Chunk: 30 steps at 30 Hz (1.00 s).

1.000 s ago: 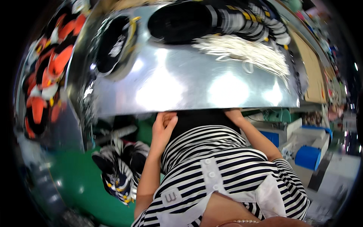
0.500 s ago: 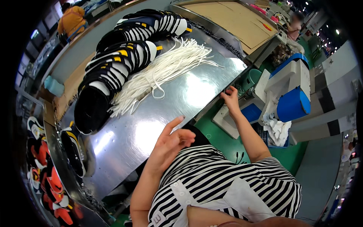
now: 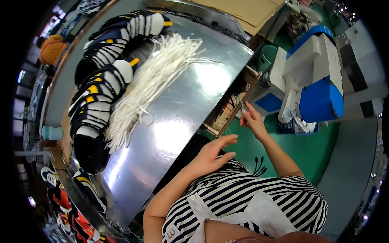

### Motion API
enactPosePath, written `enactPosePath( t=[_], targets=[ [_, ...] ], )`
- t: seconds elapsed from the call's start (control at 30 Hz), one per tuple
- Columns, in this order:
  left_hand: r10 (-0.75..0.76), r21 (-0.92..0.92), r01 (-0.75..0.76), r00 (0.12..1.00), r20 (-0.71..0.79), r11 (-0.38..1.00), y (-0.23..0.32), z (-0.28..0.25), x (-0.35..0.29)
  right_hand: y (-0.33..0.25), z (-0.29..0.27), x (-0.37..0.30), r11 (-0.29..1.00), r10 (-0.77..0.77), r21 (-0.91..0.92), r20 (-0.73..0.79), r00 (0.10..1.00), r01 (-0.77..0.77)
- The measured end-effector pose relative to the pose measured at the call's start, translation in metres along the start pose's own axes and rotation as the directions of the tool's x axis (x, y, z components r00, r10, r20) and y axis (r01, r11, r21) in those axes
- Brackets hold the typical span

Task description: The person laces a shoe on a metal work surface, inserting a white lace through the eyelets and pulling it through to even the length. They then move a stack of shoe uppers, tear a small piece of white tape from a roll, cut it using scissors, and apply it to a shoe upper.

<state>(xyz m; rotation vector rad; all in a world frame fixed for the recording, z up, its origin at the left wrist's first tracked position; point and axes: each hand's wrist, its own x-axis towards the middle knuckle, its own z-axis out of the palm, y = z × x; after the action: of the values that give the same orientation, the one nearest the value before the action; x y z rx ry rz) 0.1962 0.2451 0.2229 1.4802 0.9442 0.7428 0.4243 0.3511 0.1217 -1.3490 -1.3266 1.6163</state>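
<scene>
In the head view, the left hand (image 3: pixel 212 156) hangs open just off the near edge of a shiny metal table (image 3: pixel 178 117), fingers spread and loose, holding nothing. The right hand (image 3: pixel 252 120) is off the table's right corner, beside a wooden shelf (image 3: pixel 229 109) under the tabletop; its fingers are pinched together on what looks like a thin pale cord (image 3: pixel 242 106), though it is too small to tell for sure. A bundle of white laces (image 3: pixel 156 81) lies on the table, well apart from both hands. Beyond the laces a row of dark shoes (image 3: pixel 103 77) with white and yellow stripes lines the far edge. To the right, on the green floor (image 3: pixel 324 150), stands a white and blue machine (image 3: pixel 314 73).
</scene>
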Motion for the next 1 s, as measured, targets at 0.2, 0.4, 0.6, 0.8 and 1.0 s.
enactPosePath(
  t=[0.2, 0.4, 0.6, 0.8, 1.0],
  targets=[
    [0.118, 0.446, -0.175, 0.981, 0.153, 0.878, -0.031, 0.030, 0.026, -0.006, -0.047, -0.015, 0.830, -0.323, -0.528, -0.191, 0.927, 0.181],
    [0.078, 0.288, -0.142, 0.971, 0.224, 0.947, -0.034, 0.036, 0.030, -0.067, -0.040, 0.030, 0.244, -0.516, -0.868, 0.261, 0.816, 0.432],
    [0.107, 0.217, -0.161, 0.965, 0.240, 0.963, -0.037, 0.037, 0.027, -0.058, -0.045, 0.088, -0.047, 0.206, -0.960, 0.262, 0.943, 0.277],
    [0.105, 0.213, -0.152, 0.970, 0.219, 0.965, -0.036, 0.033, 0.027, -0.052, -0.053, 0.125, 0.106, -0.124, -0.979, 0.160, 0.979, 0.174],
    [0.099, 0.210, -0.143, 0.973, 0.209, 0.967, -0.039, 0.033, 0.025, -0.032, -0.039, 0.165, 0.086, -0.162, -0.982, 0.156, 0.974, 0.171]
  ],
)
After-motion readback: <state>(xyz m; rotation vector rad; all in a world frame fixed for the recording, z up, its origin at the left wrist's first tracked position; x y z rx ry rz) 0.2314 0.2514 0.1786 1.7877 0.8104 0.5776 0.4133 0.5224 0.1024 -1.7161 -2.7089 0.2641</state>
